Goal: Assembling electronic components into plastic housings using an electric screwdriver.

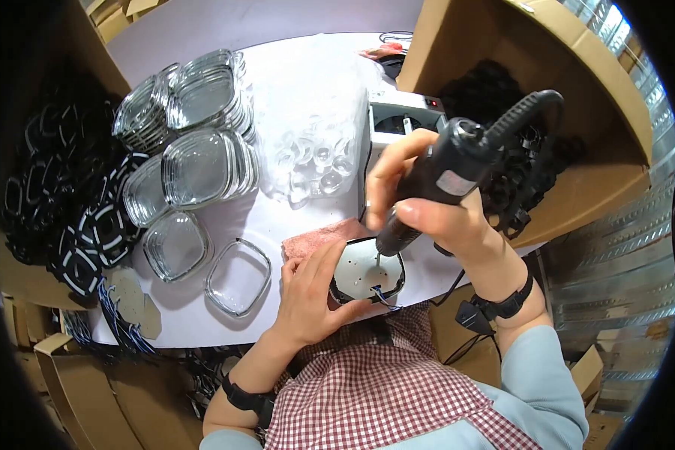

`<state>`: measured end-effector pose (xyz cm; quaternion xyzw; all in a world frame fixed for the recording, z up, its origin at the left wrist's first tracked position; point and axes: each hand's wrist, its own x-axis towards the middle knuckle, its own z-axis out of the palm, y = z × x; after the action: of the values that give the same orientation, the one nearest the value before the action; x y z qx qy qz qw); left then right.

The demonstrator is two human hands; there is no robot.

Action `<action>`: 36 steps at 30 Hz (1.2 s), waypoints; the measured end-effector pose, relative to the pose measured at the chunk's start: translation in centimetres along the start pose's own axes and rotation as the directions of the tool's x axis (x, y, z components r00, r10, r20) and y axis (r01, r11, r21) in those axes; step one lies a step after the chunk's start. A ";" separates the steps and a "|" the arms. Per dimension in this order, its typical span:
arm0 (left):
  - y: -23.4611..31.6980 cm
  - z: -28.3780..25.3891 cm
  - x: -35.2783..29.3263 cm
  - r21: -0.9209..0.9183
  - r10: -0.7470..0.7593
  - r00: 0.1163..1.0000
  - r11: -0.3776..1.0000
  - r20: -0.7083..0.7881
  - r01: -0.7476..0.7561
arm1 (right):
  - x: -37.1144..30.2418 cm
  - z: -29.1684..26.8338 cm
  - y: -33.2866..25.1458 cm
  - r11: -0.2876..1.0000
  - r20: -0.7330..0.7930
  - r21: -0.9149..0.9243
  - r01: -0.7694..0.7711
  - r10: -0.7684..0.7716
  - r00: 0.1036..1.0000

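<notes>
My right hand [446,206] grips a black corded electric screwdriver [427,176], tilted so that its bit end points down at a pale metal plate [356,271]. That plate, dotted with small holes, sits inside a black rounded-square housing [340,295] at the table's front edge. Around the left side of the housing, my left hand [311,292] steadies it with thumb and fingers. Blue and white wires [382,296] come out of the plate's lower side. Whether the bit touches a screw is too small to tell. A pink cloth [319,238] lies just behind my left hand.
Stacked clear rounded-square covers [199,169] stand at left, with one single cover [238,277] nearer me. Behind is a plastic bag of clear round pieces [315,161]. A white screw feeder [405,112] stands beside a large carton [577,67]. Black frames [60,180] heap at far left.
</notes>
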<state>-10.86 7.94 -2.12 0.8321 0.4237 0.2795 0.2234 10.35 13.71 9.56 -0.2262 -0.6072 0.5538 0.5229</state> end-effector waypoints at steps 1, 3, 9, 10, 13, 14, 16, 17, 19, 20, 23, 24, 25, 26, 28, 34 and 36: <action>0.1 -0.1 0.1 0.010 0.010 1.000 1.000 0.010 -0.010 | 0.2 0.3 -0.3 1.000 0.006 -0.010 0.026 -0.026 1.000; 0.0 -0.2 0.3 -0.012 0.004 1.000 1.000 0.011 -0.004 | 0.0 -0.1 -0.7 0.997 0.058 -0.021 0.079 -0.077 0.995; -1.6 -0.2 -0.6 -0.356 -0.088 0.994 0.929 0.057 0.103 | -1.3 -2.3 -4.4 0.879 -0.173 0.165 0.447 -0.421 0.891; -1.0 -0.4 -0.6 -0.646 -0.190 0.972 0.727 0.136 0.233 | -2.2 -3.0 -5.1 0.872 -0.192 0.170 0.460 -0.428 0.883; -0.8 -1.8 -0.6 -0.868 -0.211 0.948 0.392 0.238 0.305 | -4.2 -4.1 -5.4 0.795 -0.304 0.198 0.573 -0.506 0.808; -1.0 -2.1 -0.6 -0.860 -0.215 0.947 0.406 0.240 0.310 | -4.8 -4.2 -5.5 0.800 -0.300 0.180 0.572 -0.510 0.807; -1.8 -1.8 -0.7 -0.915 -0.167 0.965 0.316 0.205 0.249 | -5.9 -4.5 -5.3 0.808 -0.312 0.183 0.560 -0.493 0.812; -2.0 -1.8 -0.7 -0.939 -0.143 0.972 0.267 0.185 0.218 | -6.2 -4.4 -5.1 0.811 -0.329 0.184 0.555 -0.482 0.812; -1.2 -2.2 -0.8 -0.960 -0.129 0.973 0.183 0.193 0.214 | -6.6 -4.3 -4.5 0.820 -0.336 0.188 0.541 -0.463 0.820; -1.2 -2.3 -0.8 -0.956 -0.156 0.961 0.153 0.229 0.252 | -6.8 -4.3 -4.2 0.832 -0.338 0.188 0.522 -0.444 0.830; -1.2 -2.1 -1.1 -0.953 -0.190 0.943 0.086 0.272 0.292 | -7.1 -3.6 -3.4 0.856 -0.353 0.216 0.469 -0.380 0.855; -1.2 -2.1 -1.3 -0.955 -0.200 0.940 0.052 0.276 0.292 | -7.0 -3.2 -3.2 0.860 -0.358 0.228 0.456 -0.362 0.861; -1.3 -2.1 -1.4 -0.957 -0.209 0.937 0.018 0.280 0.290 | -7.2 -2.8 -3.2 0.892 -0.328 0.226 0.392 -0.310 0.893; -1.1 -2.2 -1.4 -0.957 -0.215 0.936 0.019 0.278 0.289 | -7.4 -2.8 -3.0 0.899 -0.305 0.230 0.373 -0.298 0.905; -0.7 -2.4 -1.1 -0.952 -0.166 0.941 0.025 0.296 0.304 | -7.6 -2.7 -2.6 0.919 -0.280 0.235 0.317 -0.248 0.927; -1.5 -2.1 -1.9 -0.940 -0.147 0.958 0.205 0.246 0.273 | -8.2 -2.2 -2.3 0.927 -0.332 0.226 0.300 -0.216 0.918; -0.4 -2.2 -1.2 -0.827 -0.108 0.977 0.520 0.184 0.213 | -7.9 -2.2 -3.0 0.935 -0.360 0.133 0.329 -0.264 0.895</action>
<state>-13.10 7.45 -1.09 0.5926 0.2986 0.3809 0.6439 15.95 7.02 8.90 -0.1707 -0.4807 0.4759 0.7164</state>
